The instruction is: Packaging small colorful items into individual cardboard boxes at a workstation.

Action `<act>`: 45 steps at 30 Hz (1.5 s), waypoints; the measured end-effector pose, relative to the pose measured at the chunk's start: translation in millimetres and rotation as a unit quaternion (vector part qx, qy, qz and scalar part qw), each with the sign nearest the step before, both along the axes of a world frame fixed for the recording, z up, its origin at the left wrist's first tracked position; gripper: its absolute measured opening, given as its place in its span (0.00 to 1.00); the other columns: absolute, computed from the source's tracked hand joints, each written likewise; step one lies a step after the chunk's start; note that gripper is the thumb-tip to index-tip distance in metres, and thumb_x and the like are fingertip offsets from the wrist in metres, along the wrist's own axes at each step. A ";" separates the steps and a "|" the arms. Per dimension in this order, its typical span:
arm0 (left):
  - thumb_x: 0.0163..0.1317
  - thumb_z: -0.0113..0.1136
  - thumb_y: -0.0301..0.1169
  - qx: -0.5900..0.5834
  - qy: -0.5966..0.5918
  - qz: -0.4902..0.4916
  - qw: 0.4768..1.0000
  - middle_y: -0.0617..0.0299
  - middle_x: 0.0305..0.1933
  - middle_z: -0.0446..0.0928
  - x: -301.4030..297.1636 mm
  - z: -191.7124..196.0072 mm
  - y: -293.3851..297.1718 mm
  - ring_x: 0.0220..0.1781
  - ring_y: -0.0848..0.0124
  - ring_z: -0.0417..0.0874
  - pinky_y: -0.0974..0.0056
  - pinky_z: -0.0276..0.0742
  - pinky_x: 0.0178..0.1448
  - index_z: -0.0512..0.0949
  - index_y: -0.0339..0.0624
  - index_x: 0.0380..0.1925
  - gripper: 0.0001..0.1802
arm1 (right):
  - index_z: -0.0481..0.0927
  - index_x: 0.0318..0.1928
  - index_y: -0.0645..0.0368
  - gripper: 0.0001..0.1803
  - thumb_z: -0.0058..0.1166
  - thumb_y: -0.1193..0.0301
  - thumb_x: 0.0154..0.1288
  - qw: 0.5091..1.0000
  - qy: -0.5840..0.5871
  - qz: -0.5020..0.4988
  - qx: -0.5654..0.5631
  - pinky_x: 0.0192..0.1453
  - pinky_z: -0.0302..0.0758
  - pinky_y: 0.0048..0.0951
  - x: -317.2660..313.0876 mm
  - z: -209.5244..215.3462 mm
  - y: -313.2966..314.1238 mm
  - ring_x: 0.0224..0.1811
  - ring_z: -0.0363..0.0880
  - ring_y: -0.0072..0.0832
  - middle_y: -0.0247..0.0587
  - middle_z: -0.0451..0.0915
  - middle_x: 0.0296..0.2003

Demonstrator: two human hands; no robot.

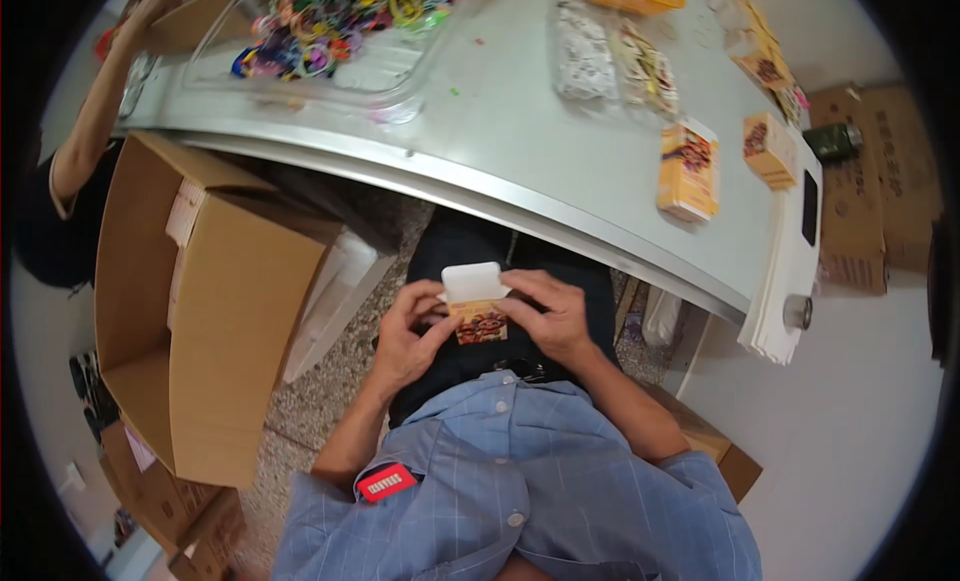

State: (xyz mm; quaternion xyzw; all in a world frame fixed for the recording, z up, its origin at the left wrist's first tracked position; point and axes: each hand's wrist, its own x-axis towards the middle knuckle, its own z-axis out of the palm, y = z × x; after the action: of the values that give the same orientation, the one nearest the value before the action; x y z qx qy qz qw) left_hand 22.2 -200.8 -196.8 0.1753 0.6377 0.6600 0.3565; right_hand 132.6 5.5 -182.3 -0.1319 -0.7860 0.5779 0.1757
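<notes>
I hold a small orange printed carton [478, 319] in my lap, below the edge of the grey table [520, 151]. Its white top flap [470, 280] stands open. My left hand [408, 333] grips the carton's left side. My right hand [548, 313] holds its right side, fingers by the flap. Two more orange cartons [688, 169] [769, 149] stand on the table to the right.
A clear tray of colourful rubber bands [330, 26] sits at the table's far left, clear packets [612, 56] in the middle. An open cardboard box [200, 291] stands left of my knees. Another person's arm [95, 111] reaches in at far left. Brown boxes [875, 181] lie right.
</notes>
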 end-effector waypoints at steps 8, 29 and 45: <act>0.64 0.64 0.14 0.047 -0.044 0.072 0.995 0.45 0.54 0.83 33.5 -17.5 -6.1 0.52 0.65 0.86 0.65 0.83 0.58 0.69 0.31 0.60 0.26 | 0.83 0.53 0.68 0.15 0.62 0.76 0.67 0.997 0.039 -0.017 0.063 0.51 0.81 0.31 16.6 -4.5 -25.3 0.47 0.87 0.37 0.53 0.86 0.46; 0.64 0.68 0.19 0.015 0.052 0.064 0.996 0.59 0.47 0.84 11.4 -25.2 28.3 0.44 0.76 0.82 0.69 0.81 0.52 0.77 0.33 0.61 0.24 | 0.70 0.69 0.56 0.33 0.60 0.73 0.61 0.768 -0.195 -0.062 0.607 0.76 0.59 0.47 -115.6 108.0 296.1 0.72 0.67 0.48 0.52 0.78 0.61; 0.58 0.71 0.17 -0.007 0.160 0.045 0.986 0.54 0.53 0.83 -18.3 26.9 39.5 0.50 0.71 0.84 0.66 0.80 0.56 0.79 0.33 0.57 0.25 | 0.81 0.60 0.56 0.20 0.60 0.64 0.69 0.895 -0.064 -0.043 0.440 0.46 0.79 0.33 -142.1 129.7 273.8 0.47 0.84 0.33 0.45 0.85 0.52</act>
State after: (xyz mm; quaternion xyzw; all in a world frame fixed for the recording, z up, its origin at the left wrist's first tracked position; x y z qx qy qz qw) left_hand 3.9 -161.3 -169.9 0.2475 0.6979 0.6345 0.2214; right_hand -9.4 279.3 -52.6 -0.1116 -0.9631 0.1555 0.1893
